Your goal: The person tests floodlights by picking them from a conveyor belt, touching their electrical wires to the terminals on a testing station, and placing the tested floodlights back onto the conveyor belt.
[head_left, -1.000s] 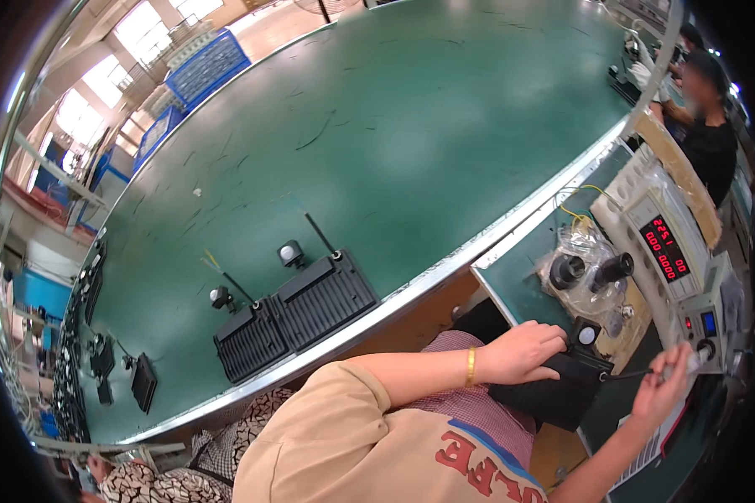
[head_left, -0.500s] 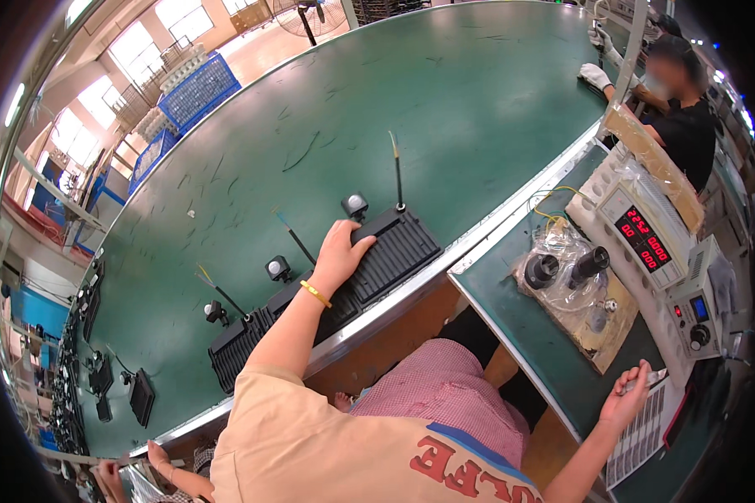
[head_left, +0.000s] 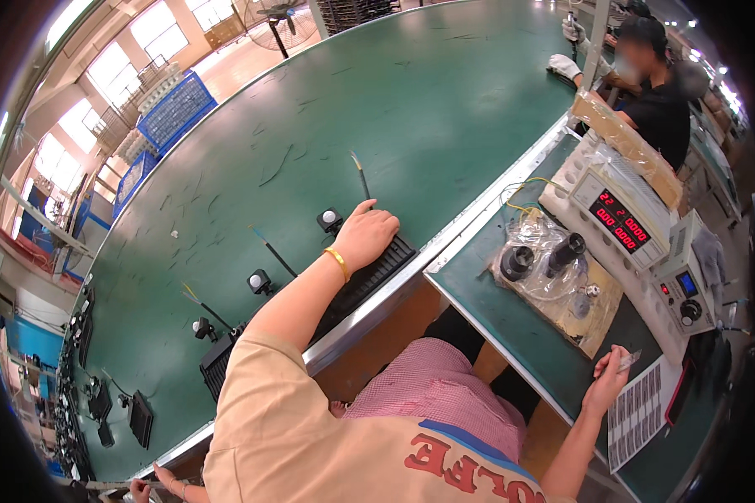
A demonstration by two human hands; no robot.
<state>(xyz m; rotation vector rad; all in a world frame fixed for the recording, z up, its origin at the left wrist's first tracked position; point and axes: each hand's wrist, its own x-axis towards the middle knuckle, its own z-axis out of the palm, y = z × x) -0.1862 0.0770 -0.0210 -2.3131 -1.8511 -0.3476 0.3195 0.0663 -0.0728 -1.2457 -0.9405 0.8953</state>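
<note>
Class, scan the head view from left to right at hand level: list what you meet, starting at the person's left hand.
Left hand on the black finned unit → two black round parts under clear plastic → right hand pinching a small strip → white meter with red digits.

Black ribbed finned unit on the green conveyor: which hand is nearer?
Left. The left hand rests on the black ribbed finned unit; the right hand is far off, at the side bench.
</note>
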